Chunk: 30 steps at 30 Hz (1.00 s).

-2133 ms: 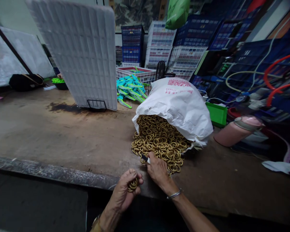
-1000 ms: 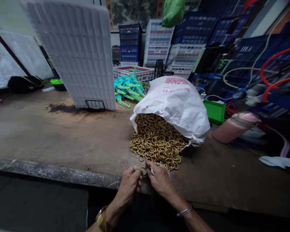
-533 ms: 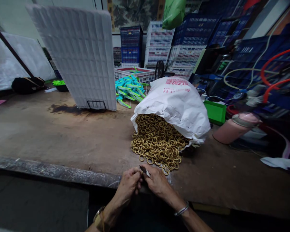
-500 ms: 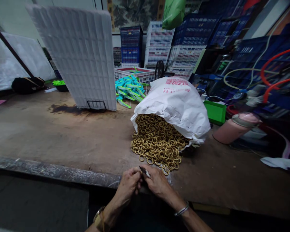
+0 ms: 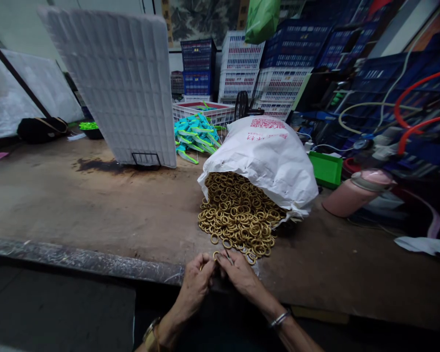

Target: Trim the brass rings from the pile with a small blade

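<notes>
Left hand (image 5: 197, 281) curled nearly closed at the near table edge, fingertips pinched on a single brass ring (image 5: 216, 254). Right hand (image 5: 241, 274) likewise curled, thumb and forefinger meeting the same ring from the other side; the two hands touch at the fingertips. Whether the right also grips something slim against the ring cannot be told here. The ring sits just above the wooden tabletop (image 5: 95, 210), just short of the nearest loose rings. Half a second ago the hands were pressed together in the same spot with a dark-tipped, white-handled tool poking out between them and no ring showing; now the ring is in plain sight and the tool is all but hidden. Two seconds back, the left fist held a small stack of rings and the right was reaching into the heap. Containers: a white woven sack (image 5: 269, 156) lies on its side, mouth toward the person, spilling a heap of brass rings (image 5: 238, 215) onto the table. Behind it, a red-rimmed white crate (image 5: 220, 115) with teal and green plastic pieces (image 5: 196, 133) piled in front of it. A black bowl (image 5: 91, 131) at far left holds bright green bits. A white compartment tray (image 5: 121, 83) stands upright on a wire stand. A pink flask (image 5: 355, 195) lies on its side to the right of the sack, near a green box (image 5: 327, 169).
</notes>
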Each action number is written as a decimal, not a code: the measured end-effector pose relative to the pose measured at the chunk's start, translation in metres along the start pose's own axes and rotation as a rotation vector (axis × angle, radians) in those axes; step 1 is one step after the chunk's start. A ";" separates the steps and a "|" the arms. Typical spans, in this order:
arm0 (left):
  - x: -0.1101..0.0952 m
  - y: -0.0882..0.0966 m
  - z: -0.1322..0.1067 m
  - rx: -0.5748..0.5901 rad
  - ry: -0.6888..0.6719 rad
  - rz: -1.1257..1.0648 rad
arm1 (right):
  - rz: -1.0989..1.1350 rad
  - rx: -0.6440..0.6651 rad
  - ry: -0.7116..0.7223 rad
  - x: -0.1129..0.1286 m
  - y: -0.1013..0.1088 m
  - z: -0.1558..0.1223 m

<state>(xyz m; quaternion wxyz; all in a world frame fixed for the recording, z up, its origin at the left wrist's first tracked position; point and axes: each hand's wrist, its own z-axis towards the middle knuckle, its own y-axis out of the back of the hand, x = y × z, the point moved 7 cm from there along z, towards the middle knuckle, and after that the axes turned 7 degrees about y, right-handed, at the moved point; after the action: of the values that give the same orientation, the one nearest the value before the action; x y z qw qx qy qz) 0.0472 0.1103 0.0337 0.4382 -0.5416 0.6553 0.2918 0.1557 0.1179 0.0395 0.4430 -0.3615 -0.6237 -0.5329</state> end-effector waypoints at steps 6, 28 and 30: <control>0.005 0.001 -0.001 0.009 0.025 -0.051 | 0.056 -0.037 -0.059 -0.004 -0.001 0.003; 0.006 0.002 -0.002 0.067 0.078 -0.118 | -0.038 -0.048 -0.009 0.009 0.000 0.006; 0.005 0.001 -0.002 0.093 0.080 -0.121 | -0.019 -0.035 -0.016 0.009 -0.001 0.006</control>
<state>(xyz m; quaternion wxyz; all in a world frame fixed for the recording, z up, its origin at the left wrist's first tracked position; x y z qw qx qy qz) 0.0454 0.1060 0.0298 0.4534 -0.5706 0.6511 0.2121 0.1505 0.1230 0.0470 0.4266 -0.3675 -0.6213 -0.5450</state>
